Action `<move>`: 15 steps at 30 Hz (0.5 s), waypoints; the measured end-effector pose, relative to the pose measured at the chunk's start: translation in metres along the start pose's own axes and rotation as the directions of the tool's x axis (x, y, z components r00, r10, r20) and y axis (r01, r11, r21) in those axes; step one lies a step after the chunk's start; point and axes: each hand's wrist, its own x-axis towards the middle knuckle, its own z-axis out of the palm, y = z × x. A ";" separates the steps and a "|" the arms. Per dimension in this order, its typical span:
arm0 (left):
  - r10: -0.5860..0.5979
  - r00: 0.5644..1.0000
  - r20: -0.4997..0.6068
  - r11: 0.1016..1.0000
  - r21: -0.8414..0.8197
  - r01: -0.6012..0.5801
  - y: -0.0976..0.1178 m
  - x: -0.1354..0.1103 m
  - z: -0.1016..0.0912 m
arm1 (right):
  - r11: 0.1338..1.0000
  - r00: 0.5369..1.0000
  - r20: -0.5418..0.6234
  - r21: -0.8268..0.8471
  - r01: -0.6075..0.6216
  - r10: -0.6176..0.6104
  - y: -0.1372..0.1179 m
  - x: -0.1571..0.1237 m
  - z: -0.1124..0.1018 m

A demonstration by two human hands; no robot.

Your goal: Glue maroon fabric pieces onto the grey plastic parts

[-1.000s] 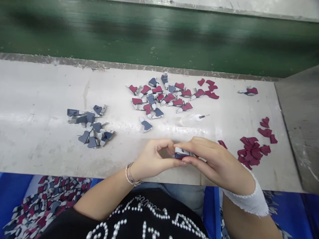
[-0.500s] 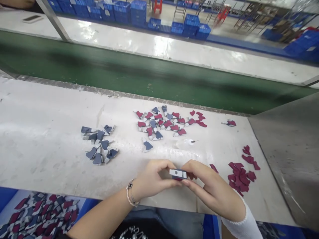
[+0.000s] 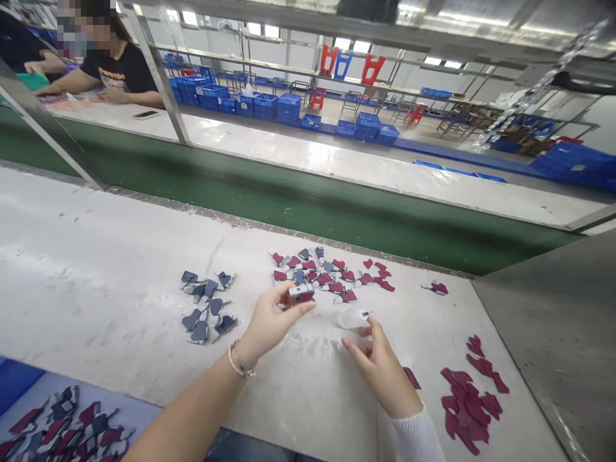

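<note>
My left grip (image 3: 269, 323) is narrow, its thumb and fingers pinching a small white-and-maroon cut piece (image 3: 301, 293) up above the worktop (image 3: 96, 321), just left of a clear plastic bottle (image 3: 353, 317) with a dark tip. My right grip (image 3: 382, 371) is wide, with nothing in it, and sits just below and to the right of that bottle, its fingertips (image 3: 372, 327) near the bottle but not clearly touching it.

Everything else I place from the bottle. Just beyond it lies a scattered heap of maroon-and-grey cut pieces (image 3: 327, 277). Further left is a smaller heap of grey pieces (image 3: 205, 308). To the right, well apart, maroon cut pieces (image 3: 469, 404) lie in a loose pile, with a single maroon piece (image 3: 411, 377) nearer the bottle. A lone maroon-and-grey piece (image 3: 436, 289) sits beyond that. Well beyond the bottle runs a green conveyor belt (image 3: 308, 205), and across it a co-worker (image 3: 115, 77) sits at another bench, near stacks of blue crates (image 3: 250, 102).
</note>
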 end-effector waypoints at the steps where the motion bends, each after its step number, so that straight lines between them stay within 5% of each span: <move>1: -0.016 1.000 -0.005 1.000 -0.008 0.016 0.003 0.008 -0.003 | 1.000 0.999 -0.040 0.021 -0.014 0.015 0.004 0.009 0.004; 7: -0.017 1.000 -0.007 1.000 0.026 0.017 0.002 0.043 -0.004 | 0.984 0.994 0.011 0.146 0.107 -0.109 0.009 0.049 0.012; 15: -0.099 0.994 0.041 0.951 0.297 0.083 -0.010 0.062 -0.007 | 0.935 0.995 0.041 0.347 0.071 -0.091 0.013 0.036 0.009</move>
